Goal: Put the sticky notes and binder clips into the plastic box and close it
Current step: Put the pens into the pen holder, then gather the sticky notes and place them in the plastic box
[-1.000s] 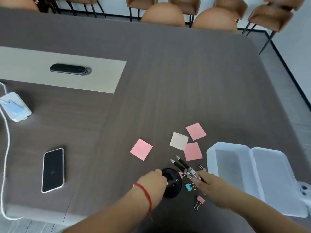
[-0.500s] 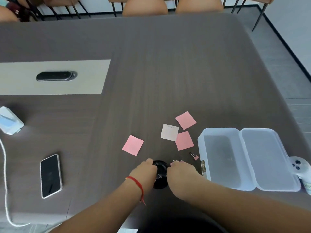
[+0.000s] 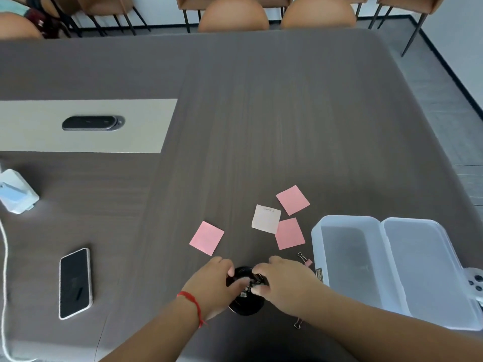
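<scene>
Three pink sticky notes [image 3: 207,238] [image 3: 292,200] [image 3: 289,233] and a pale one [image 3: 266,218] lie flat on the dark table. The clear plastic box [image 3: 317,239] stands open at the right, its lid [image 3: 428,273] folded out to the right, nothing visible inside. One pink binder clip [image 3: 305,259] lies beside the box's left wall, another [image 3: 298,322] under my right forearm. My left hand [image 3: 211,286] grips a black round holder [image 3: 245,307]. My right hand [image 3: 285,283] pinches dark pens at the holder's mouth; they are mostly hidden.
A phone [image 3: 75,283] lies face up at the left, with a white charger [image 3: 15,192] and its cable beyond it. A black oval hatch [image 3: 92,123] sits in a beige panel. A white controller [image 3: 475,283] touches the lid's right edge. Chairs line the far side.
My right hand brought the pens left, from beside the holder to its mouth, and they no longer stick out. My left hand stayed on the holder. The view tilted down.
</scene>
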### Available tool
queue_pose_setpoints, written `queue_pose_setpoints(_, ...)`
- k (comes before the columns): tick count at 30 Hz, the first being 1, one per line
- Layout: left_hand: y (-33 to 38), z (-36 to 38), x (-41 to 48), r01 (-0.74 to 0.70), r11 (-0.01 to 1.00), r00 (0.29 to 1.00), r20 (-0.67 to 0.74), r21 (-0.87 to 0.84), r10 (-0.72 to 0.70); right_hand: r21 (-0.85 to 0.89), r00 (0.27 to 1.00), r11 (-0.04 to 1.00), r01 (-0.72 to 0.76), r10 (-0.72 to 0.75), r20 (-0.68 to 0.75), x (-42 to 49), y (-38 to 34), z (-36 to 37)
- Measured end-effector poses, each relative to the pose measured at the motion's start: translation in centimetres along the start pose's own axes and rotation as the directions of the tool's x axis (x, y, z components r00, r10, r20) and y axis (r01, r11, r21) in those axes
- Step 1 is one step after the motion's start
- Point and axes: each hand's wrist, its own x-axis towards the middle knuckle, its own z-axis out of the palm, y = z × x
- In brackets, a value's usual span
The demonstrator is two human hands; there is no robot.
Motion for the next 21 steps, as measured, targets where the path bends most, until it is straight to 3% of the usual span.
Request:
queue_pose_setpoints(4, -2.0, -1.2, 3.0, 0.185, 0.962, 0.982, 0.006, -0.199, -0.187, 0.263, 0.984, 0.957, -0.121, 0.151, -0.096, 1.8, 2.8, -0.9)
queue_pose_setpoints(7, -4.7, -1.2, 6.9, 0.319, 0.893, 0.924, -0.106, -0.318, -0.368, 0.194, 0.964, 0.954, -0.23, 0.25, -0.086, 4.4, 5.4, -0.8)
queue_pose_setpoints(10, -6.3, -0.8, 10.1, 0.486, 0.835, 0.833, -0.153, -0.258, -0.531, 0.077, 0.948, 0.947, -0.311, 0.315, -0.049, 7.0, 7.2, 0.0)
queue_pose_setpoints(13, -6.9, -0.5, 11.8, 0.596, 0.768, 0.759, -0.147, -0.233, -0.634, 0.137, 0.915, 0.913, -0.386, 0.397, -0.069, 9.6, 8.1, 0.4)
queue_pose_setpoints(18, -8.1, 0.2, 13.8, 0.664, 0.712, 0.711, -0.105, -0.226, -0.696, 0.318, 0.879, 0.857, -0.405, 0.461, -0.124, 12.3, 8.0, -0.5)
queue_pose_setpoints(21, -8.3, -0.3, 13.9, 0.678, 0.72, 0.725, -0.029, -0.149, -0.688, 0.3, 0.854, 0.842, -0.448, 0.502, -0.136, 13.4, 8.3, -1.1)
